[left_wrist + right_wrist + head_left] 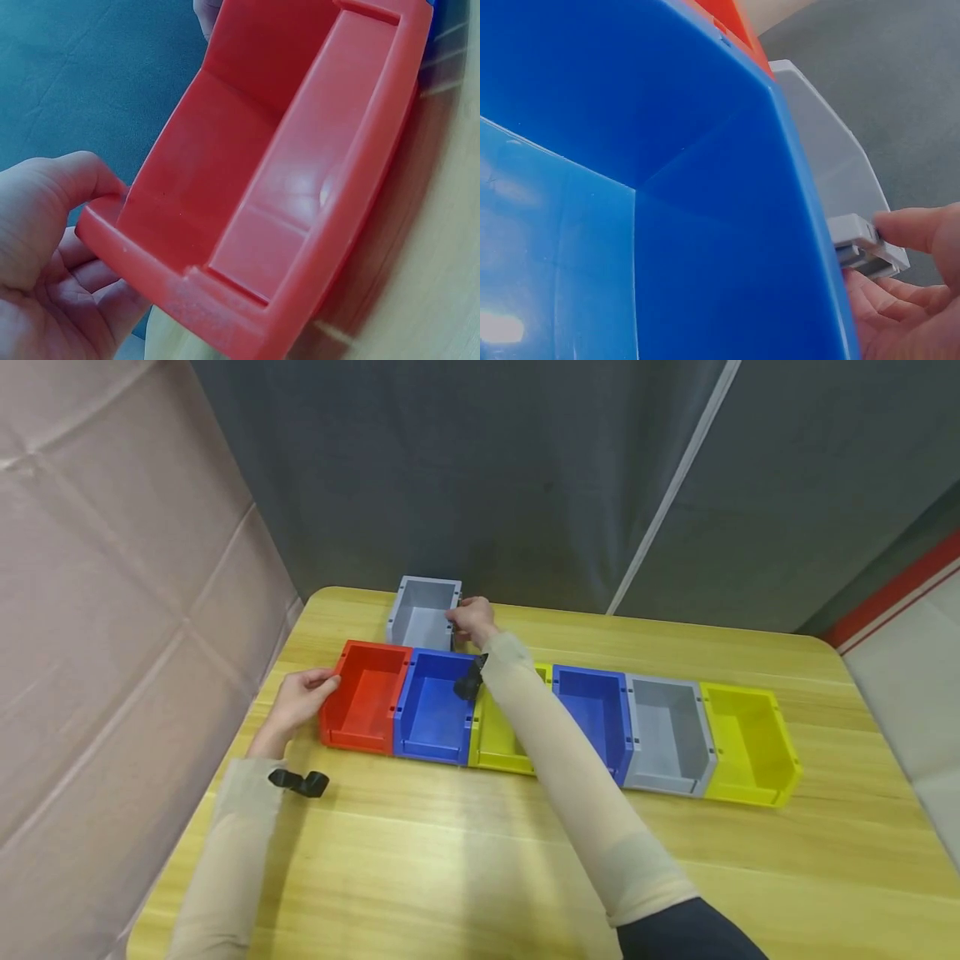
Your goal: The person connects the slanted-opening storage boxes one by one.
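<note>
A red open-front storage bin (pixel 365 700) stands at the left end of a row of bins. My left hand (pixel 302 697) pinches its left side wall between thumb and fingers, as the left wrist view shows with the left hand (pixel 64 240) around the rim. Behind the row is a separate grey bin (pixel 423 610). My right hand (pixel 474 618) reaches over the row and pinches the right wall of that grey bin; in the right wrist view the thumb lies on the rim and the fingers are beneath. The blue bin (pixel 697 195) partly hides the grey bin there.
Rightward from the red bin, the row continues with a blue bin (pixel 435 706), a yellow bin (pixel 498 735), another blue bin (pixel 592 710), a grey bin (pixel 667 735) and a yellow bin (pixel 750 743). They stand on a wooden table (pixel 420 852). A dark curtain (pixel 450 468) hangs behind.
</note>
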Motion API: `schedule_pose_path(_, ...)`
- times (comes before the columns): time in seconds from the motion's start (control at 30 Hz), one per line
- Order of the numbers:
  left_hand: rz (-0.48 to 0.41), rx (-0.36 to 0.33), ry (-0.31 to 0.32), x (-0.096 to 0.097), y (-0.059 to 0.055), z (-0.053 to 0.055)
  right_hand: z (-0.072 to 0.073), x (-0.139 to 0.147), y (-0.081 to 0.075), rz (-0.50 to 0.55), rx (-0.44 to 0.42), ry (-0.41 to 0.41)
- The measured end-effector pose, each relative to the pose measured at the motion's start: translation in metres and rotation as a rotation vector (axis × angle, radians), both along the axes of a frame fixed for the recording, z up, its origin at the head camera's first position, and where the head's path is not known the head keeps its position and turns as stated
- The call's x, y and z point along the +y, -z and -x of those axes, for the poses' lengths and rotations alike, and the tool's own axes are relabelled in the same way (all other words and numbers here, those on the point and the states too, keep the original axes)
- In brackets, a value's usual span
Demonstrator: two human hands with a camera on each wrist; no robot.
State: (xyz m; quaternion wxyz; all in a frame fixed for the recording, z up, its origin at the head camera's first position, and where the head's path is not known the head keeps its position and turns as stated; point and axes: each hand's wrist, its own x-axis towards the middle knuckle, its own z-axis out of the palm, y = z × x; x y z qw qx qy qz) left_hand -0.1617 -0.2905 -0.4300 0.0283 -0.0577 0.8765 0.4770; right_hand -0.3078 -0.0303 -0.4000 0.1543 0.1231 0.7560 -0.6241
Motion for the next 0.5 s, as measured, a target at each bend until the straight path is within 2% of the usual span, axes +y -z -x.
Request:
schedule_pose_path(0.27,-0.007,-0.01,0.002,0.0019,0.0002,-0.0003,0.0052,-0.0029,0.0017,-0.08,0.003,0.041)
schedule_pose_path(0.5,-0.003,-0.011,0.003,0.0024,-0.0002,0.0009,0.0076,-0.0018,-0.002,-0.096,0.03,0.095)
